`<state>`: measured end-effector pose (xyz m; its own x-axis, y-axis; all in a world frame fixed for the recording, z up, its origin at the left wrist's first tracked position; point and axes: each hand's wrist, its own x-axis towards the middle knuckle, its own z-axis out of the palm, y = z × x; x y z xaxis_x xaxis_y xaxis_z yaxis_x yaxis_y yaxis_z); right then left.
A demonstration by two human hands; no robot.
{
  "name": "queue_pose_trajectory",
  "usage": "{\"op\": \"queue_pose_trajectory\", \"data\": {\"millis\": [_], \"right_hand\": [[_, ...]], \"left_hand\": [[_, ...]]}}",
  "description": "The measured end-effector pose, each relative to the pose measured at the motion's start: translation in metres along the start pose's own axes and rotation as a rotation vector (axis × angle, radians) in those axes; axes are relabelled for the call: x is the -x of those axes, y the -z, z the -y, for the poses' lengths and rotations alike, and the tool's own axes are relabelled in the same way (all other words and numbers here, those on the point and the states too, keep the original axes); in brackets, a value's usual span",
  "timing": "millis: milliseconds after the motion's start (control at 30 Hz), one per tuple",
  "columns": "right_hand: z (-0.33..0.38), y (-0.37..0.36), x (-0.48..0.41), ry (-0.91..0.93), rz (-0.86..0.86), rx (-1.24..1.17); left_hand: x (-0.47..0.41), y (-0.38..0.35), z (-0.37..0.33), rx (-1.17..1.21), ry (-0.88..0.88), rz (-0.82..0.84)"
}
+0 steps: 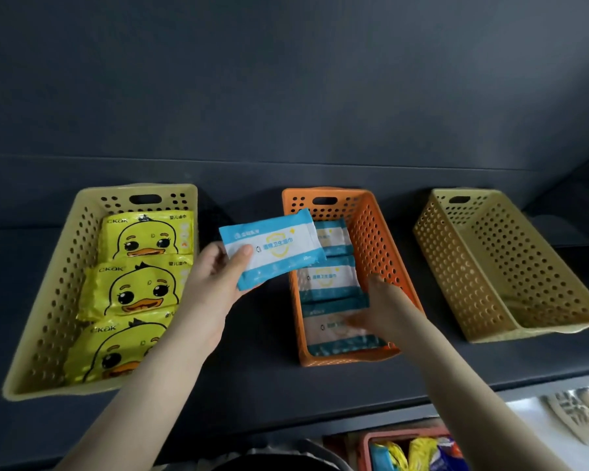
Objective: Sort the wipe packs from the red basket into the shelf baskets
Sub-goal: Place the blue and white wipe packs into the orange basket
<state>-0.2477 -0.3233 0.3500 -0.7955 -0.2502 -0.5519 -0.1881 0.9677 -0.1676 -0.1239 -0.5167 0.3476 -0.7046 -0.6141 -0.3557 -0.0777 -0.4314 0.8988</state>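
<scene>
The left hand [218,266] pinches a blue wipe pack [272,246] by its near corner, thumb on top and fingers under it; the pack hangs in the air, tilted, partly over the left rim of the orange basket [381,239] and not yet inside. The right hand [381,307] reaches down into this same basket; its fingers look stretched out flat on the nearest of the blue packs in the basket [334,334], holding nothing, though the hand is somewhat blurred. Three such packs lie there in a row, overlapping.

To the left stands the pale yellow basket [48,300] with duck packs [143,294]; to the right, a second pale yellow basket [456,273]; all stand on the dark shelf [252,385]. Below, at the picture's lower edge, the red basket [364,443] shows more packs [419,453].

I judge the step to be the placing of a blue pack with its own kind. The next move calls for bringing the pack over the orange basket, lowering it on the row, then loosening the pinch; the right hand should first leave room.
</scene>
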Motion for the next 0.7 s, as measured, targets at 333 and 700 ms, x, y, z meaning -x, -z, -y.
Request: {"op": "queue_pose_trajectory", "data": {"millis": [333, 700], "right_hand": [[0.021, 0.029, 0.001, 0.211, 0.263, -1.330], [0.020, 0.044, -0.065, 0.168, -0.420, -0.974]], "left_hand": [[-0.013, -0.026, -0.009, 0.005, 0.049, 0.201], [-0.056, -0.031, 0.003, -0.561, 0.047, 0.211]]}}
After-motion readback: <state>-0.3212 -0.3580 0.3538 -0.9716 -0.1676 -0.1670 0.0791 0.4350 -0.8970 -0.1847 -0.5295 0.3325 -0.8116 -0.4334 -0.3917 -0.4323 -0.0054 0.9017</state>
